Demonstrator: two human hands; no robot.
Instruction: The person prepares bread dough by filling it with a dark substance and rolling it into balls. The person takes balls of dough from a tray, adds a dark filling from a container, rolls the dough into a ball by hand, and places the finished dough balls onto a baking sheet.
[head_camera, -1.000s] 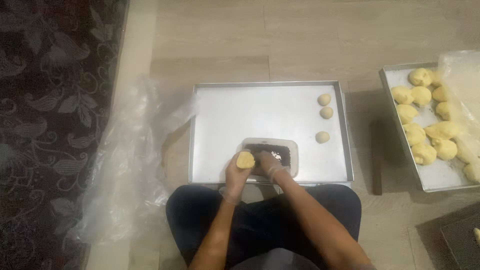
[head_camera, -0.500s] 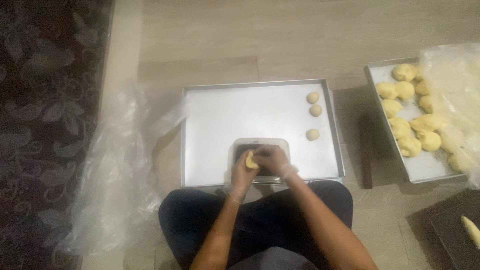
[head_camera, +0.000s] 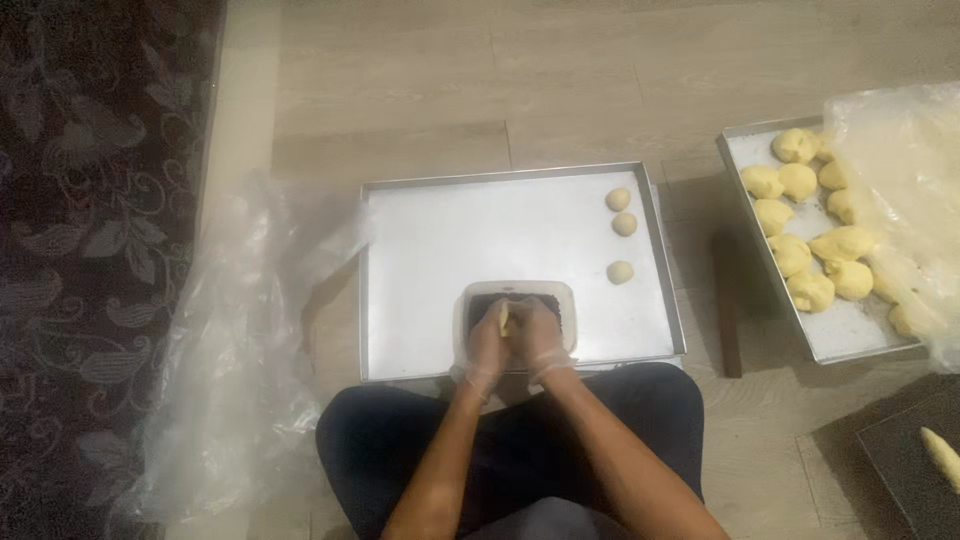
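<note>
Dough piece (head_camera: 505, 318) sits at lower centre of the frame, pinched between the left hand (head_camera: 487, 343) and right hand (head_camera: 541, 335), over a dark-filled container (head_camera: 517, 297) on the metal tray (head_camera: 480, 235).

Two trays (head_camera: 400, 300), three dough balls (head_camera: 621, 225) on one, one container (head_camera: 517, 292)

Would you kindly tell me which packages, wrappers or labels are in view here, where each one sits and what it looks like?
No labels, signs or screens show.
Clear plastic sheet: crumpled on the floor, left of the middle tray.
Clear plastic cover: draped over the right tray of dough pieces.
Small rectangular tub: pale rim, dark filling, under both hands, which hold a dough piece.
</note>
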